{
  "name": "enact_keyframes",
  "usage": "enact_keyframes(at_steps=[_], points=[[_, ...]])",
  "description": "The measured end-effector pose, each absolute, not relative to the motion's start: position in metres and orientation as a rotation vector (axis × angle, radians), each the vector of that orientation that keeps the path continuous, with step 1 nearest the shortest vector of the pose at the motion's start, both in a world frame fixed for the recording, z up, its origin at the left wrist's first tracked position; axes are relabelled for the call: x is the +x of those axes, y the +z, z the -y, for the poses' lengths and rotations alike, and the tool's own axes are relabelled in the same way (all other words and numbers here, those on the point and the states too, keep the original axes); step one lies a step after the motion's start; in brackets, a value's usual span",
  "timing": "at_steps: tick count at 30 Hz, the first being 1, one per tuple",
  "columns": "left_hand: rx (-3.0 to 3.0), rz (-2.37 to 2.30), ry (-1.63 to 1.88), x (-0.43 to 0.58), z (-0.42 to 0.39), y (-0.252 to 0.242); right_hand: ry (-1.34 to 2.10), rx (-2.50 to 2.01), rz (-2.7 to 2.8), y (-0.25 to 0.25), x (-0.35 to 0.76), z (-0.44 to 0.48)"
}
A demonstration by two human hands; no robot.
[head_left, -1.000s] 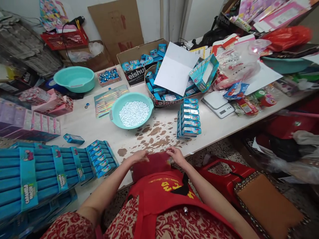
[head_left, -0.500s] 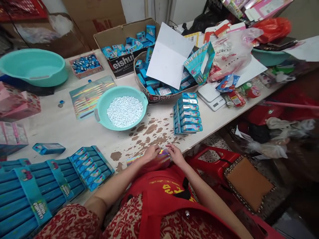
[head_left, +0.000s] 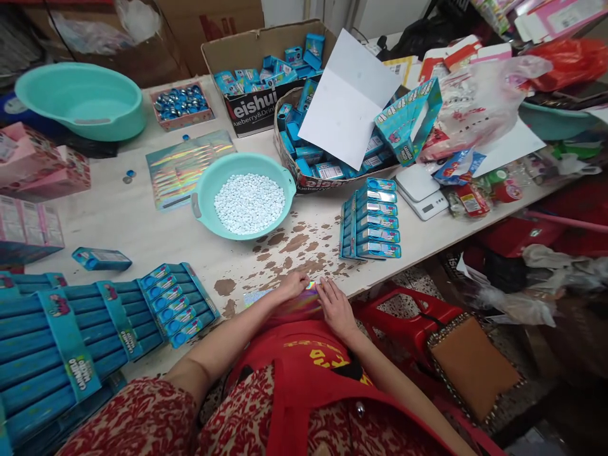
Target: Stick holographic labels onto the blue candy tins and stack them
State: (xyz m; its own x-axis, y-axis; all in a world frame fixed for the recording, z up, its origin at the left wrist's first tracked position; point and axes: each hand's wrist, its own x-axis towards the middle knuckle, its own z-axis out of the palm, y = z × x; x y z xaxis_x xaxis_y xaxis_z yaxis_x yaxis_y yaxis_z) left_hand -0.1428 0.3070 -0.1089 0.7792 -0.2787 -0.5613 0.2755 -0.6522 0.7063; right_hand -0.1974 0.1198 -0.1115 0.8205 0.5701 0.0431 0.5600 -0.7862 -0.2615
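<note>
A shiny rainbow-coloured sheet (head_left: 256,296) lies at the table's front edge, right against the red apron. My left hand (head_left: 293,286) has its fingers closed in a pinch at the sheet's upper edge. Beside it, my right hand (head_left: 336,309) rests with fingers stretched out flat over the sheet's right end, thumb side toward the left hand. Most of the sheet is covered by my forearm and hands. Beyond the hands stands a blue display box (head_left: 349,225) with several small blue packs in it. A turquoise bowl (head_left: 202,190) of small white candies (head_left: 249,204) sits farther back.
Blue display trays (head_left: 80,342) stack at the left, near a single blue box (head_left: 101,258). Another shiny sheet (head_left: 166,171) lies behind, near a box of blue pieces (head_left: 183,104). Cartons of blue packs (head_left: 316,171), a scale (head_left: 422,193) and a red stool (head_left: 403,316) surround the right side.
My right hand has turned from a raised pinch to fingers laid flat on the sheet. My left hand stays at the sheet's edge. The view has shifted slightly left.
</note>
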Motion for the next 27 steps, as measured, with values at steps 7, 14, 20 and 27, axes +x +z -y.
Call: enact_keyframes(at_steps=[7,14,20,27], points=[[2.149,-0.028,-0.839,-0.141,-0.307,-0.111,-0.029,-2.662,0.896,-0.099,-0.194,-0.113],[2.222,-0.062,-0.836,-0.142,-0.304,-0.11,0.108,-2.72,0.863,-0.052,-0.183,-0.097],[1.954,0.03,-0.514,-0.141,-0.3,-0.065,0.21,-2.41,0.348,0.009,-0.162,-0.094],[1.497,0.072,-0.683,-0.119,-0.27,-0.007,-0.009,-2.366,0.179,0.043,-0.137,-0.1]])
